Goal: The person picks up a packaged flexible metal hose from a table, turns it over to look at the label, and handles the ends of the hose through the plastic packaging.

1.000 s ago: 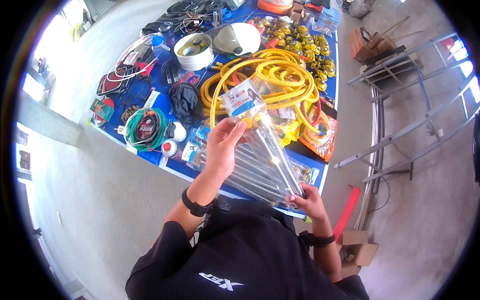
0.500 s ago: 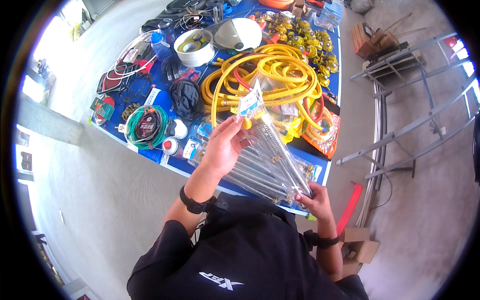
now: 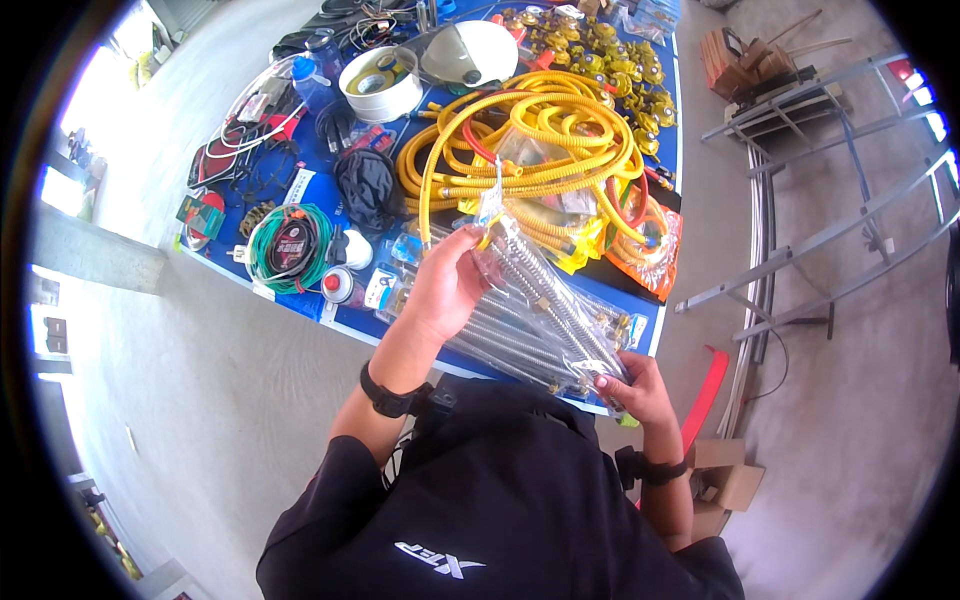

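Between my hands a clear plastic bag of braided metal hoses (image 3: 545, 290) slants from upper left to lower right, with a yellow cap near its upper end. My left hand (image 3: 447, 285) grips that upper end, thumb and fingers pinched on the plastic. Closed round the bag's lower right end is my right hand (image 3: 642, 392). Beneath it, more bagged metal hoses (image 3: 490, 345) lie along the table's near edge. Coiled yellow corrugated hoses (image 3: 560, 130) are heaped just beyond, beside an orange packet (image 3: 655, 255).
On the blue table (image 3: 345, 320) are a green wire coil (image 3: 262, 255), a red-capped can (image 3: 340, 285), a black bag (image 3: 368, 190), a white tub (image 3: 385, 100), a white helmet (image 3: 468, 55) and brass-coloured valves (image 3: 620, 85). Metal frames (image 3: 800, 270) and an open carton (image 3: 735, 485) are right of it.
The bag of hoses has tilted and its upper end has dropped a little toward the table. Both hands keep hold of it, the right having shifted slightly rightward.
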`<state>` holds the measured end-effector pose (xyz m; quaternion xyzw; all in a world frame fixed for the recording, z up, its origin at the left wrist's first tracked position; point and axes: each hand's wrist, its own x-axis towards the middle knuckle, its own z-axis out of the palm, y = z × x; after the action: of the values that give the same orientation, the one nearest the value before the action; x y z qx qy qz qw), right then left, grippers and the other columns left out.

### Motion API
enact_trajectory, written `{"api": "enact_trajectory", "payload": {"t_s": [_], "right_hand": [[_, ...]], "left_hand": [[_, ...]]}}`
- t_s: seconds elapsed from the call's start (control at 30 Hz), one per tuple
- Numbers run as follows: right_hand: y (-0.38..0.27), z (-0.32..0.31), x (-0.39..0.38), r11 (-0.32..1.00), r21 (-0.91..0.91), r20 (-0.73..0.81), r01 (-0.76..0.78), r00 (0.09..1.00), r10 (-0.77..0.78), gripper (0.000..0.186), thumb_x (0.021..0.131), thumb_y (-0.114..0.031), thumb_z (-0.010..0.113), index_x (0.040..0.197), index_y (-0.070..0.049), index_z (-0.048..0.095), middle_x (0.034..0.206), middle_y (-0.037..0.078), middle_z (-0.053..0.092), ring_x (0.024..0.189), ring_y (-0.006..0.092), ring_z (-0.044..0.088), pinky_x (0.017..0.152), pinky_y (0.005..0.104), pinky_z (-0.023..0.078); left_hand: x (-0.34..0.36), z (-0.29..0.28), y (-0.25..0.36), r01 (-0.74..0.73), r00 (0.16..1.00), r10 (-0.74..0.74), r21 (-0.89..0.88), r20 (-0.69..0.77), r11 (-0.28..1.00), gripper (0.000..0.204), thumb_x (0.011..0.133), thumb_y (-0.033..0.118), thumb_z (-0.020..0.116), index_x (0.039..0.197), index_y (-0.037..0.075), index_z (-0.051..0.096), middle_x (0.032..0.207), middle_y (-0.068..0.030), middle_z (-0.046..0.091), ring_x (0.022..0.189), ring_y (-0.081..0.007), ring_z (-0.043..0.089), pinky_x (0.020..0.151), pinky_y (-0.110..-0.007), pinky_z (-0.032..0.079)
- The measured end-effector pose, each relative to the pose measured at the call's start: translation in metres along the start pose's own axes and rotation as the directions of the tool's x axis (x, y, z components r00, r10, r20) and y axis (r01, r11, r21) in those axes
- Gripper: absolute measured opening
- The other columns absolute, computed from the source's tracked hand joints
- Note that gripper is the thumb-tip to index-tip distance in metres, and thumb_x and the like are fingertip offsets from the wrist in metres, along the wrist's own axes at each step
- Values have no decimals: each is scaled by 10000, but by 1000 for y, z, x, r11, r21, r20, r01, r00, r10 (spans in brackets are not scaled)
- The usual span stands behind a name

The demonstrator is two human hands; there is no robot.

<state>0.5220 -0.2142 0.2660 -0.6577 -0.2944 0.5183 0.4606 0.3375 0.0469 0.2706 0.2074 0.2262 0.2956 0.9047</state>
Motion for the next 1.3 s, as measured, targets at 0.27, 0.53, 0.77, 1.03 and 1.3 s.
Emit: {"api": "enact_trajectory", "payload": {"t_s": [0.27, 0.53, 0.77, 1.03, 1.3], "right_hand": [[-6, -4, -7, 996, -51, -27, -69, 997, 67, 336, 826, -286, 811, 830, 7, 646, 650, 14, 627, 550, 61, 565, 472, 218, 415], [-3, -3, -8, 995, -60, -37, -80, 996, 78, 354, 815, -299, 819, 836, 8, 644, 647, 13, 627, 540, 66, 582, 463, 217, 427], [7, -1, -13, 976, -194, -43, -103, 994, 97, 390, 803, -328, 827, 833, 13, 640, 629, 13, 616, 544, 68, 578, 480, 230, 433], [2, 25, 0, 991, -136, 0, -4, 1000, 4, 301, 906, -244, 723, 955, 15, 578, 757, 43, 654, 664, 91, 617, 637, 261, 498], [-2, 36, -2, 999, -34, 10, -2, 1000, 2, 348, 943, -354, 670, 958, -24, 562, 659, -11, 569, 547, 50, 521, 488, 228, 398]], "left_hand": [[-3, -5, -7, 57, 998, -58, -30, -35, 998, 236, 972, 225, 562, 1146, 71, 603, 980, -31, 674, 848, -154, 628, 794, -324, 503], [-4, -10, -7, 75, 997, -75, -47, 5, 996, 216, 966, 230, 576, 1095, 65, 628, 973, -38, 673, 842, -163, 632, 799, -338, 508], [-12, -9, -19, 152, 987, -154, 35, 52, 988, 209, 965, 212, 584, 1101, 60, 631, 976, -33, 674, 833, -154, 638, 766, -336, 521], [-27, 2, -55, 370, 912, -402, 256, 84, 893, 249, 976, 198, 583, 1178, 60, 628, 1064, -37, 685, 942, -145, 661, 768, -328, 553], [-24, 4, -51, 326, 934, -353, 283, 47, 902, 251, 991, 204, 554, 1180, 56, 628, 1050, -44, 687, 927, -155, 663, 756, -341, 571]]}}
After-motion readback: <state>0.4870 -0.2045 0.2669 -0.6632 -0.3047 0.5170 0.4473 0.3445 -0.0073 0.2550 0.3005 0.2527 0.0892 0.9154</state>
